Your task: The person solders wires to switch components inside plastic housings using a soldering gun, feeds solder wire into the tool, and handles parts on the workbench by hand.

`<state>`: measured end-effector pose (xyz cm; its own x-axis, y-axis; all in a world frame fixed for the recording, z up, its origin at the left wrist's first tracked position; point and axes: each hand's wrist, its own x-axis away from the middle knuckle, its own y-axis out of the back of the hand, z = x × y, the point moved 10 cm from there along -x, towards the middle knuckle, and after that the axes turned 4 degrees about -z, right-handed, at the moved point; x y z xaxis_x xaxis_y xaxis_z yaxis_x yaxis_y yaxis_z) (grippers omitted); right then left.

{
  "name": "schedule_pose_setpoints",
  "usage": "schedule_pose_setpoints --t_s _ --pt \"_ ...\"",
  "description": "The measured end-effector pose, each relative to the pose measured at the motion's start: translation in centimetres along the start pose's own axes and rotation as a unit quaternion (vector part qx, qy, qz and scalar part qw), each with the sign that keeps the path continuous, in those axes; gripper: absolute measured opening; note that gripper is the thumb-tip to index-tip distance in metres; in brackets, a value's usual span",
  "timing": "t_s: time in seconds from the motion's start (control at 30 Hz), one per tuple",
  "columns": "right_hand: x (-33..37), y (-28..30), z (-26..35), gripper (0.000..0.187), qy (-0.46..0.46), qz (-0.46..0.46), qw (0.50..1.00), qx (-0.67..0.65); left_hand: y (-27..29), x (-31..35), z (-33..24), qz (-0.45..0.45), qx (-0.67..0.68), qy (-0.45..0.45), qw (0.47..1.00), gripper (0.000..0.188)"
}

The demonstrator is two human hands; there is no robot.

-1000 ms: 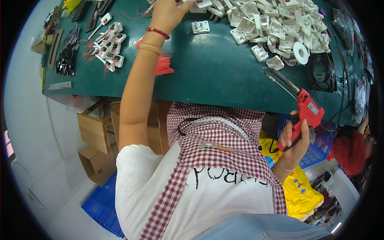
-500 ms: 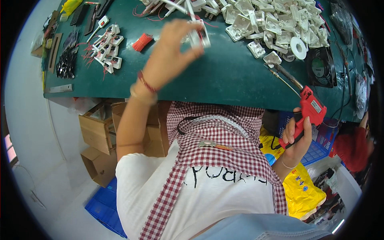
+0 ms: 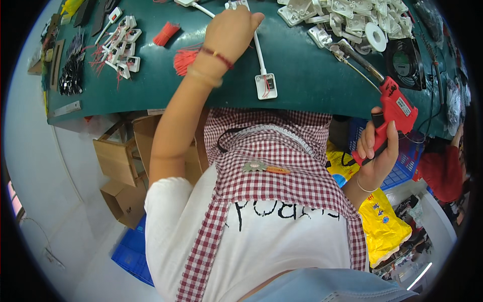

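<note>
My right hand (image 3: 378, 143) is closed round the handle of a red soldering gun (image 3: 399, 107), at the right near the table's front edge. The gun's metal tip points up and left towards the white plastic housings (image 3: 347, 15). My left hand (image 3: 232, 34) is over the far middle of the table, its back facing up and its fingers mostly hidden. A white housing (image 3: 237, 4) shows just beyond it. Beside and partly under that hand runs a white tube, ending in an open square white housing (image 3: 266, 86) with thin red wires, lying near the front edge.
Bundles of red wire (image 3: 166, 33) lie left of my left hand. Farther left are wired white assemblies (image 3: 121, 50) and a black bunch of parts (image 3: 73, 73). A white ring-shaped spool (image 3: 376, 36) and a black fan (image 3: 404, 66) stand at the right.
The square housing that was at my left fingertips now lies nearer the front edge. My left hand has moved away from it, farther across the table. My right hand keeps the soldering gun.
</note>
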<state>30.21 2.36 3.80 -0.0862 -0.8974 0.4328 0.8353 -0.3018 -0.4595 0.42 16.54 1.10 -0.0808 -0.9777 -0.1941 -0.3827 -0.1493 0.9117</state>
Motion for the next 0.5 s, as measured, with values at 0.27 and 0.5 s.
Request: schedule_pose_setpoints --t_s 0.27,0.5 --pt "0.2 2.0 0.7 0.041 0.019 -0.01 1.0 -0.008 2.6 6.5 -7.1 0.136 0.21 -0.264 0.932 0.013" --pt "-0.5 1.5 0.6 0.041 0.011 -0.034 0.999 0.007 0.4 9.0 -7.2 0.144 0.286 -0.225 0.92 0.014"
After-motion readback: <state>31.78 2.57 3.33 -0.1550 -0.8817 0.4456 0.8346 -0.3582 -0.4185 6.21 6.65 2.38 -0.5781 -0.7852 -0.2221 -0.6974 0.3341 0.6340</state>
